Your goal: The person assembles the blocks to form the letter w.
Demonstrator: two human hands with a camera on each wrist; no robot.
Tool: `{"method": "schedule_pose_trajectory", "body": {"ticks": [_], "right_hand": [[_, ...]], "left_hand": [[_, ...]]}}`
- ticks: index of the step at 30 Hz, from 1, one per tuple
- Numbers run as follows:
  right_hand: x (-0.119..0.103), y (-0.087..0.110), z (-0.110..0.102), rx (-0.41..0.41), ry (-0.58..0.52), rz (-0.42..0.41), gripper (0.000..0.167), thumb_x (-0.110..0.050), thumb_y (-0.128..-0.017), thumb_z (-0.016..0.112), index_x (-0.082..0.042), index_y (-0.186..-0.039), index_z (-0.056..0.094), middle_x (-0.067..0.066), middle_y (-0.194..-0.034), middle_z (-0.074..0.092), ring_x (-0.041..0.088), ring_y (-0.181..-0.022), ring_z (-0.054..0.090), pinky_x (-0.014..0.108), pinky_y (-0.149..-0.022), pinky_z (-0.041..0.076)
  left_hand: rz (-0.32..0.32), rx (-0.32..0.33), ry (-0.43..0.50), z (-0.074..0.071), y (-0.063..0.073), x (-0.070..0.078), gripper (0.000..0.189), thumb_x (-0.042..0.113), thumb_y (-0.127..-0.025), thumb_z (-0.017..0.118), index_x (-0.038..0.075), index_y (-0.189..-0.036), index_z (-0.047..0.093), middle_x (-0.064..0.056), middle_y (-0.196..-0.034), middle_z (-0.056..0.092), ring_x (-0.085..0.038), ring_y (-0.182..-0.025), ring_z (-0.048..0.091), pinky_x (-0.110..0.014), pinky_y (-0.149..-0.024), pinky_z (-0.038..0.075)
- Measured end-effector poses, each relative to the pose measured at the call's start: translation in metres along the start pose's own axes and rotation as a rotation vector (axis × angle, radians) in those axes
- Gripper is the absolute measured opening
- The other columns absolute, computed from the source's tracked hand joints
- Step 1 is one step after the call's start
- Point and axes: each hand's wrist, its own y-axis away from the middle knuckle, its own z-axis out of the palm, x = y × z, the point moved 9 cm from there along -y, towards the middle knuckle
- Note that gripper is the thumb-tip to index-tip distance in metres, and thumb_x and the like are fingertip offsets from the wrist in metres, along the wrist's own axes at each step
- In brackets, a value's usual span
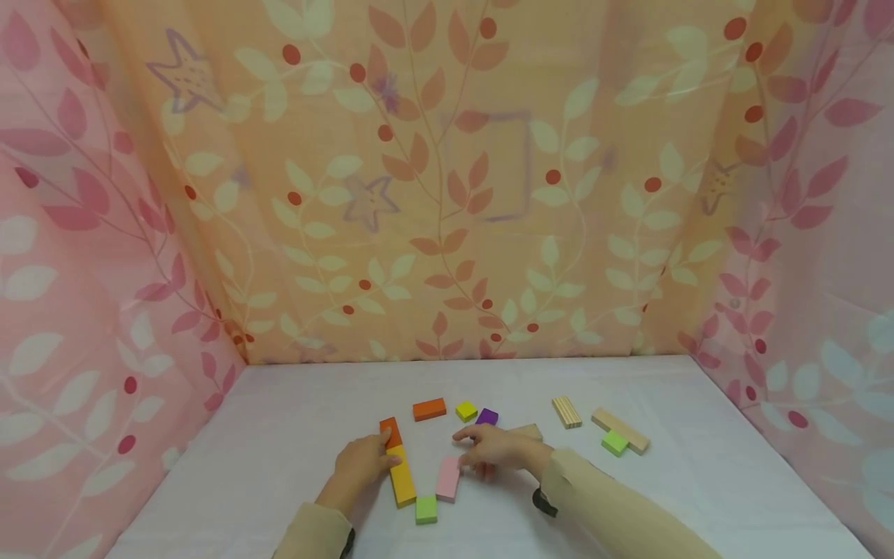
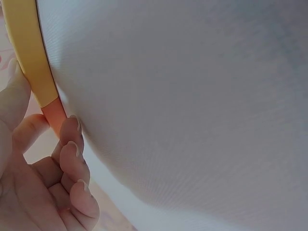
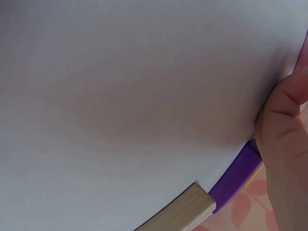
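On the white table my left hand (image 1: 363, 464) touches a row of blocks from the left side. Its thumb rests on the long yellow block (image 1: 403, 485) and its index finger on the orange block (image 1: 391, 432) at the far end. The left wrist view shows the other fingers loosely bent beside the orange block (image 2: 54, 114). My right hand (image 1: 499, 449) hovers low with its index finger extended left and its thumb at the upper right edge of a pink block (image 1: 448, 480). A purple block (image 1: 487, 417) and a plain wooden block (image 1: 527, 432) lie behind it, partly hidden.
A green block (image 1: 426, 510) lies nearest, below the yellow and pink blocks. Farther back are another orange block (image 1: 429, 409) and a small yellow block (image 1: 466, 411). On the right are a striped wooden piece (image 1: 566, 412), a long wooden block (image 1: 632, 433) and a second green block (image 1: 615, 442).
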Motion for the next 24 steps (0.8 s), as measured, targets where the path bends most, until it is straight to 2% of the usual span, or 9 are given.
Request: {"method": "schedule_pose_trajectory", "body": {"ticks": [5, 9, 14, 18, 20, 24], "right_hand": [[-0.001, -0.01, -0.005, 0.026, -0.008, -0.025, 0.05, -0.013, -0.092, 0.065, -0.002, -0.139, 0.051, 0.004, -0.072, 0.053, 0.014, -0.054, 0.047, 0.021, -0.051, 0.043], [0.003, -0.019, -0.013, 0.063, -0.019, 0.005, 0.054, -0.016, -0.093, 0.065, -0.002, -0.141, 0.048, 0.003, -0.072, 0.053, 0.015, -0.056, 0.048, 0.022, -0.053, 0.043], [0.012, -0.03, -0.026, 0.127, -0.099, 0.05, 0.06, -0.016, -0.094, 0.063, 0.001, -0.146, 0.039, 0.003, -0.071, 0.051, 0.015, -0.056, 0.044, 0.022, -0.052, 0.041], [0.012, -0.039, -0.034, 0.179, -0.136, 0.037, 0.062, -0.014, -0.094, 0.063, 0.003, -0.147, 0.036, 0.002, -0.068, 0.049, 0.012, -0.053, 0.042, 0.021, -0.05, 0.039], [0.01, -0.044, -0.036, 0.2, -0.113, 0.035, 0.061, -0.015, -0.093, 0.065, 0.0, -0.146, 0.039, 0.004, -0.074, 0.053, 0.012, -0.053, 0.043, 0.021, -0.049, 0.039], [0.002, -0.057, -0.036, 0.231, 0.02, 0.017, 0.059, -0.019, -0.091, 0.069, -0.006, -0.144, 0.046, 0.008, -0.09, 0.056, 0.011, -0.052, 0.044, 0.021, -0.05, 0.039]], "left_hand": [[0.005, 0.004, -0.004, -0.003, 0.002, 0.002, 0.061, 0.033, -0.085, 0.073, 0.0, -0.134, 0.056, -0.022, -0.123, 0.062, -0.04, -0.112, 0.058, -0.053, -0.091, 0.046], [0.007, 0.005, -0.003, -0.003, 0.003, 0.002, 0.061, 0.033, -0.085, 0.073, 0.001, -0.134, 0.056, -0.022, -0.123, 0.063, -0.04, -0.111, 0.058, -0.053, -0.091, 0.046], [-0.003, 0.0, 0.013, -0.001, 0.002, 0.001, 0.062, 0.032, -0.084, 0.074, 0.0, -0.135, 0.056, -0.022, -0.125, 0.061, -0.041, -0.114, 0.056, -0.054, -0.094, 0.044], [-0.017, -0.007, 0.018, 0.001, 0.0, 0.0, 0.062, 0.032, -0.085, 0.074, 0.001, -0.135, 0.055, -0.021, -0.127, 0.061, -0.041, -0.116, 0.055, -0.055, -0.095, 0.043], [-0.011, -0.002, 0.013, 0.0, 0.0, 0.001, 0.062, 0.032, -0.085, 0.074, 0.001, -0.135, 0.055, -0.021, -0.126, 0.061, -0.041, -0.115, 0.056, -0.055, -0.095, 0.044], [0.0, 0.01, 0.001, -0.002, 0.002, 0.001, 0.062, 0.032, -0.084, 0.074, 0.001, -0.134, 0.056, -0.022, -0.123, 0.063, -0.041, -0.112, 0.057, -0.054, -0.093, 0.045]]}}
